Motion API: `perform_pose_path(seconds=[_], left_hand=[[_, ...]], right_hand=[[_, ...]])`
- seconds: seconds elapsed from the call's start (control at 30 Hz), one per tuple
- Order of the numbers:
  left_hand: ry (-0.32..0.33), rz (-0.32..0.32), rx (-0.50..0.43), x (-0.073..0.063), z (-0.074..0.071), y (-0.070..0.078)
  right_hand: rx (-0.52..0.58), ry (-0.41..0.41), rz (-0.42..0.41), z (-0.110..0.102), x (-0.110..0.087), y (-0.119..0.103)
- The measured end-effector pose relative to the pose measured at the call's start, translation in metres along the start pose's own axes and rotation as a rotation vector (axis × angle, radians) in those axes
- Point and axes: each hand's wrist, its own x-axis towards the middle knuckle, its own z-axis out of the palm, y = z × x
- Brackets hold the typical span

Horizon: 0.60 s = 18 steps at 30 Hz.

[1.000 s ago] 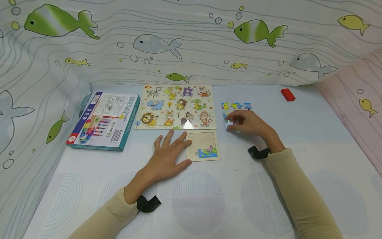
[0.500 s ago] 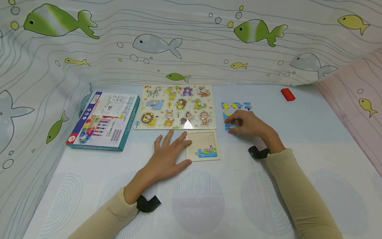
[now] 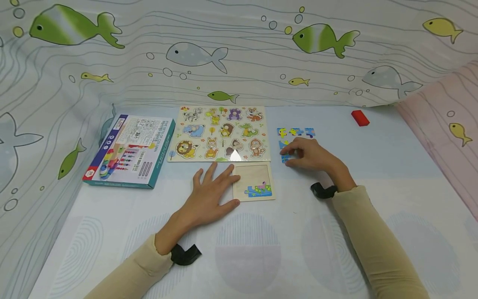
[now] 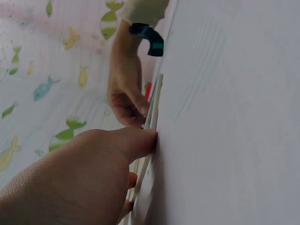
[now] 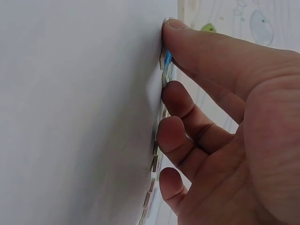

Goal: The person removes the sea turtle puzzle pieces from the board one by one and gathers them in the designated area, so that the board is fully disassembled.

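In the head view my left hand (image 3: 209,199) lies with spread fingers at the left side of a small wooden puzzle tray (image 3: 248,176). Its thumb and fingertips touch the tray's edge. A few joined puzzle pieces (image 3: 262,190) fill the tray's lower right corner. My right hand (image 3: 310,154) is curled over loose jigsaw pieces on the table. Thumb and index finger pinch one blue puzzle piece (image 3: 286,158) at its edges, low on the table. The right wrist view shows the thumb against that blue piece (image 5: 167,57); the other fingers rest lower, beside more pieces.
Behind the tray lies an animal puzzle board (image 3: 220,135). A flat teal-edged box (image 3: 128,151) sits at the left. Several more jigsaw pieces (image 3: 296,132) lie beyond my right hand. A red block (image 3: 360,118) is at the back right, near the fish-patterned backdrop (image 3: 254,74).
The blue piece under my right hand has gone from tilted, pale back showing, to flat with its printed side up. The right fingers shifted slightly. My left hand has stayed put.
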Motion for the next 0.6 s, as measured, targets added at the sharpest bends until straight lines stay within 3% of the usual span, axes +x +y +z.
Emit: perform_pose_path(seconds=[0.6], left_hand=[[0.003, -0.002, -0.002, 0.0002, 0.0018, -0.0014]], right_hand=[[-0.02, 0.006, -0.001, 0.0002, -0.0002, -0.0013]])
